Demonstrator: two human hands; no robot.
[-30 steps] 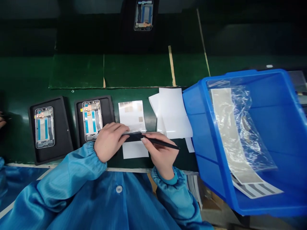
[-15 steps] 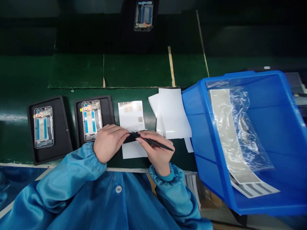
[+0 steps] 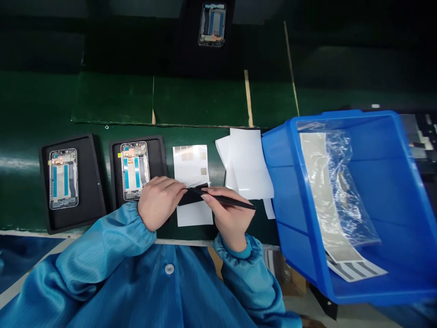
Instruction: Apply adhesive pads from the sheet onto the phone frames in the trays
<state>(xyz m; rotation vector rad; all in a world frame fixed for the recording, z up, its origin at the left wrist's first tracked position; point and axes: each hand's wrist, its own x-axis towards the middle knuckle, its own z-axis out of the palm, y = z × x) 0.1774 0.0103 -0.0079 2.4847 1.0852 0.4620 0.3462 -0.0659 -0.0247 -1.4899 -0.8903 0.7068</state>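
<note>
Black tweezers (image 3: pixel 237 203) are gripped in my right hand (image 3: pixel 232 216), their tips pointing left. My left hand (image 3: pixel 160 200) is closed, its thumb and fingertips pinching the left end of a thin black piece (image 3: pixel 189 197). That piece spans the gap between my hands, and the tweezer tips meet it. Beneath it lies a white sheet (image 3: pixel 184 171) bearing several small grey-beige squares. Left of the sheet, an opened phone (image 3: pixel 134 168) with blue strips sits in a black tray (image 3: pixel 157 157), partly behind my left hand.
Farther left, a second opened phone (image 3: pixel 63 178) rests in another black tray (image 3: pixel 90 196). White sheets (image 3: pixel 251 164) overlap beside a blue bin (image 3: pixel 300 218) holding a plastic bag (image 3: pixel 355 196) and a long strip sheet (image 3: pixel 317 177). A third phone (image 3: pixel 212 25) is at the back.
The view has shifted slightly. My right hand with the tweezers has drawn a little rightward, away from my left hand, and more of the black piece shows between them.
</note>
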